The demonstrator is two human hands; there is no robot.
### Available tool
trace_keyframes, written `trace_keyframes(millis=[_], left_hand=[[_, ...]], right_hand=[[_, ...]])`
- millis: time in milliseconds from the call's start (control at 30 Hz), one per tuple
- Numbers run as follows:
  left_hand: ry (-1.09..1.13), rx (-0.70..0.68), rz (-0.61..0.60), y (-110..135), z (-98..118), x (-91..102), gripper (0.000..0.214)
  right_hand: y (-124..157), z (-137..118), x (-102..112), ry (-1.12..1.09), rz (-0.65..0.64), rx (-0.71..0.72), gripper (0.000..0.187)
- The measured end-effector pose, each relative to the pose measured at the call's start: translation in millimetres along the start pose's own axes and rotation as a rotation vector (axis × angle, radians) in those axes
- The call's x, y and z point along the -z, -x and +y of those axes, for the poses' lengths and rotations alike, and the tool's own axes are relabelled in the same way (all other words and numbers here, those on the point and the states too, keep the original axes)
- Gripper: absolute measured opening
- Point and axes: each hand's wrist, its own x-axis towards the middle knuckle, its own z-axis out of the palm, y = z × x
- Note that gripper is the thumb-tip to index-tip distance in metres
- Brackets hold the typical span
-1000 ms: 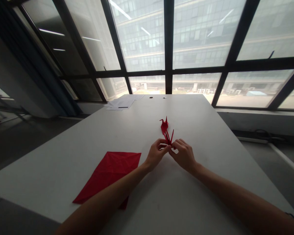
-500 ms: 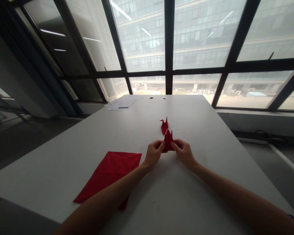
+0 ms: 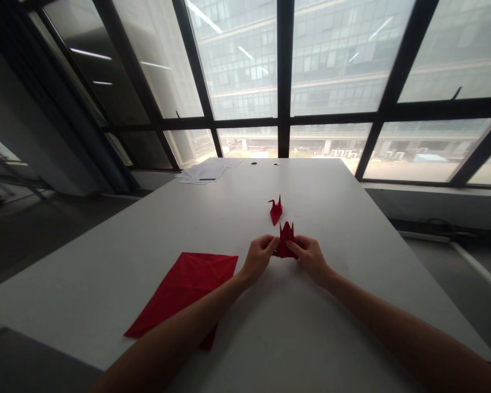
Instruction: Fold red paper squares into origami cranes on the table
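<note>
My right hand (image 3: 310, 256) pinches the paper (image 3: 286, 246), thumb over its front, points facing away. My left hand (image 3: 258, 256), thumb and fingers nearly together, meets its left edge; grip cannot be told. Crane (image 3: 276, 213) just beyond on table (image 3: 343, 218); red sheet (image 3: 182, 286) to the left, partly hidden by my left forearm (image 3: 196, 322).

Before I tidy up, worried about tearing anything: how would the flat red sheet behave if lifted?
The red sheet looks thin, so it is probably light and floppy. It appears creased, so it may bend along those lines.
</note>
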Motion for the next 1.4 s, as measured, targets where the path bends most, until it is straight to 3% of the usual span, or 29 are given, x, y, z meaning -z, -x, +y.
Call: trace_keyframes(millis=[300,767,1000,1200,1300,1400], left_hand=[[-0.013,-0.103,0.047,-4,12,11.7,0.027],[-0.073,-0.199,0.014,-2,15,10.6,0.020],[0.005,-0.129,0.093,-1,15,9.3,0.033],[0.154,0.008,-0.014,-2,13,9.8,0.039],[0.070,0.046,-0.063,-2,13,8.8,0.039],[-0.019,0.021,-0.012,-1,12,7.3,0.033]], right_hand=[[5,0,1,0.098,-0.123,-0.038,0.037],[3,1,0,0.088,-0.048,0.038,0.037],[2,8,1,0.277,-0.031,0.115,0.034],[0,9,2,0.175,-0.041,0.072,0.038],[0,8,2,0.134,-0.037,0.059,0.040],[0,8,2,0.173,-0.036,0.072,0.038]])
